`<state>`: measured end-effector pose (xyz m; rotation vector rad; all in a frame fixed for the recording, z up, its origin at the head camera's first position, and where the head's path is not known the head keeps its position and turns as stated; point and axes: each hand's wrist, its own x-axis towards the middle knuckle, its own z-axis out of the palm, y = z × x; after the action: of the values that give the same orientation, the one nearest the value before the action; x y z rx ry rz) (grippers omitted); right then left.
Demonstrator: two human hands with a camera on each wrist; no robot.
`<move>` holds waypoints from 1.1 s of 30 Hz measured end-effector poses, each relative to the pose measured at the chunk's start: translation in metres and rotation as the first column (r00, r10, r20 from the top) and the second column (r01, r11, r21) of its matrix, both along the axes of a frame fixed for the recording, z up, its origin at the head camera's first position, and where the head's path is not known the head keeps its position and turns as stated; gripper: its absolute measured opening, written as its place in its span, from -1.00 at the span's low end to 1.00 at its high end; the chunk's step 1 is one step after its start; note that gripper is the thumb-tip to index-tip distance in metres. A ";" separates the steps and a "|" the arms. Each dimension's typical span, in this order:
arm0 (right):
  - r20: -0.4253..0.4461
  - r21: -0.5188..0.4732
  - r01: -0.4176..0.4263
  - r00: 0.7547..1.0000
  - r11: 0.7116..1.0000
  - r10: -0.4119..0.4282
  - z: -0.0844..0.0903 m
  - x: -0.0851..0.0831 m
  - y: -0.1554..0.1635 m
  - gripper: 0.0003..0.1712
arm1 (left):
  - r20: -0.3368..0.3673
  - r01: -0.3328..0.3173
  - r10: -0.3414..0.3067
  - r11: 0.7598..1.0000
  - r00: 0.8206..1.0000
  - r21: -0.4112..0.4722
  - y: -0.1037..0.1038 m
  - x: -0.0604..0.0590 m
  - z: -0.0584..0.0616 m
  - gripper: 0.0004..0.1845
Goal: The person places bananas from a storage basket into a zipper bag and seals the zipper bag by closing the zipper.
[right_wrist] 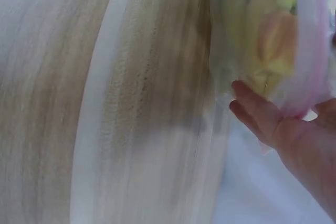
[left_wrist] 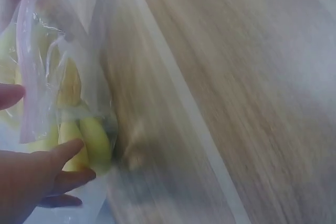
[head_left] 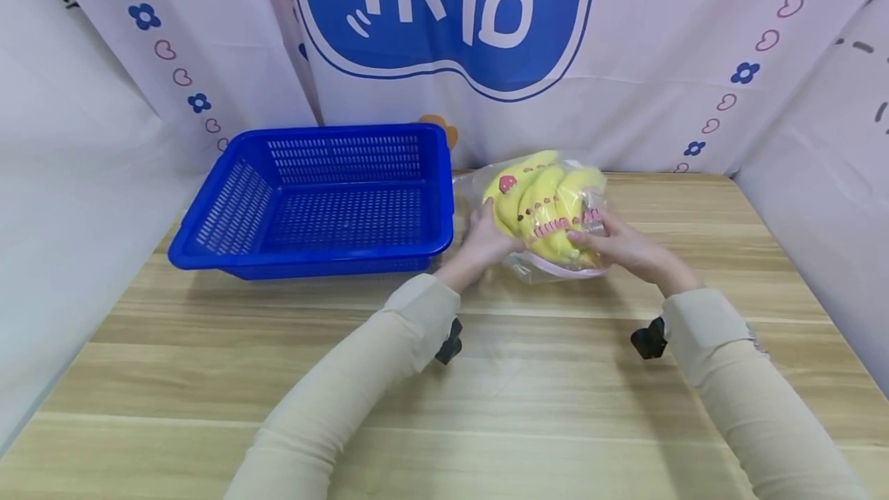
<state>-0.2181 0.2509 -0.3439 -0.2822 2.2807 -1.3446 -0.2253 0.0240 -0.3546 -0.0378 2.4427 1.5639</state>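
Observation:
A clear zip bag point(head_left: 549, 211) with pink print and a pink seal strip is at the back of the table, just right of a blue basket. Yellow bananas point(left_wrist: 94, 140) fill it, and in the right wrist view an orange-pink fruit point(right_wrist: 278, 40) shows through the plastic. My left hand point(head_left: 489, 240) grips the bag's left side, its thumb over the front. On the right side, my right hand point(head_left: 628, 249) holds the bag with the thumb on the front face. Parts of the fingers are hidden behind the bag.
The blue plastic basket point(head_left: 333, 259) with slotted walls stands at the back left, nothing visible inside. A printed white cloth point(head_left: 625, 114) hangs behind the wooden table point(head_left: 542, 407). White cloth walls rise on the left and right.

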 end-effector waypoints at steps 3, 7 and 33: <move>0.022 -0.022 0.004 1.000 1.000 -0.003 -0.002 0.001 0.001 -0.23 | 0.019 0.014 -0.013 1.000 1.000 -0.019 0.002 0.002 -0.001 0.13; 0.021 -0.053 0.020 1.000 0.998 -0.019 -0.002 0.002 0.002 -0.19 | 0.027 0.034 -0.034 0.999 0.999 -0.003 0.004 0.002 -0.001 0.14; -0.027 -0.025 0.219 0.975 0.975 -0.220 0.021 0.003 0.023 -0.26 | -0.023 0.041 -0.038 0.989 0.999 0.145 0.041 -0.011 0.001 0.15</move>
<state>-0.2154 0.2739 -0.3225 -0.0580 2.3789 -1.4832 -0.2365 0.0648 -0.3537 0.0518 2.3217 1.7286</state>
